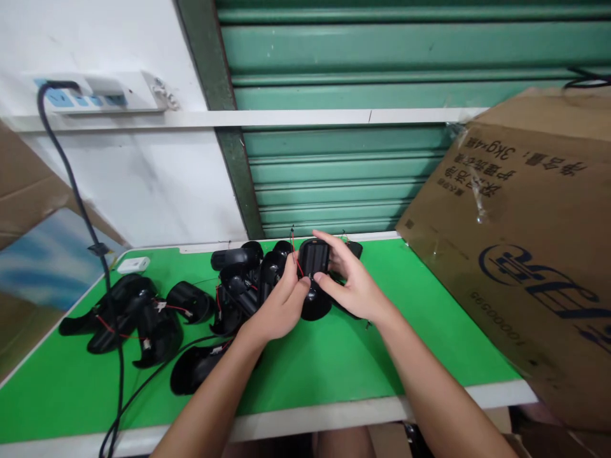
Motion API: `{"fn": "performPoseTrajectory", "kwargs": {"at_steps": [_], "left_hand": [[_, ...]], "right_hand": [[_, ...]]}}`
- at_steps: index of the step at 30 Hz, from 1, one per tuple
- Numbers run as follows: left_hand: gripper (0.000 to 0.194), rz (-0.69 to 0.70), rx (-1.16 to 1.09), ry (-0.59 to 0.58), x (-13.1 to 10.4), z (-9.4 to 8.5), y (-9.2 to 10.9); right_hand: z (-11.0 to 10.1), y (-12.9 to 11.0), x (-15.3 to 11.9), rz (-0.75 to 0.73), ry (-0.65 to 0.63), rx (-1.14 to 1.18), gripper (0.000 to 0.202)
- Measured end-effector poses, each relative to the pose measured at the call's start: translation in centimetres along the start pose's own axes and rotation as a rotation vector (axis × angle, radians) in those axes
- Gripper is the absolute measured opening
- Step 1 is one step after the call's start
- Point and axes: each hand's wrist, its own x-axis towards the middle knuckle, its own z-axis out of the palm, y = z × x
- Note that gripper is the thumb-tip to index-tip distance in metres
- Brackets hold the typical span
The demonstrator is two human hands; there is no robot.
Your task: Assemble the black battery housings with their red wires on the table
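Note:
Both hands hold one black plastic housing above the green table, at the middle of the view. My left hand grips its left side, with the thumb near its lower part. On the other side my right hand wraps round its right edge, thumb on the front and fingers behind. A thin red wire rises beside the housing's left edge. Several similar black parts lie in a pile just left of my left hand. Another dark part is partly hidden behind my right hand.
More black parts with red wires lie on the green tabletop at the left. A black cable runs down from a wall socket. A large cardboard box stands at the right.

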Motion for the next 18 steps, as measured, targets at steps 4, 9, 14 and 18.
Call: {"fn": "performPoseTrajectory", "kwargs": {"at_steps": [4,9,14,18], "left_hand": [[0.042,0.004,0.044,-0.019,0.0,-0.1,0.1],[0.038,0.014,0.089,-0.03,0.1,-0.3,-0.1],[0.035,0.046,0.134,-0.042,0.2,-0.3,-0.6],[0.037,0.066,0.158,-0.024,0.3,0.0,-0.9]], "right_hand": [[0.3,-0.2,-0.1,0.052,-0.026,0.044,0.068],[0.5,-0.3,-0.1,0.124,-0.038,0.154,0.067],[0.8,-0.5,-0.3,0.18,-0.015,0.173,0.063],[1.4,-0.4,-0.3,0.189,0.027,0.193,0.061]]}}
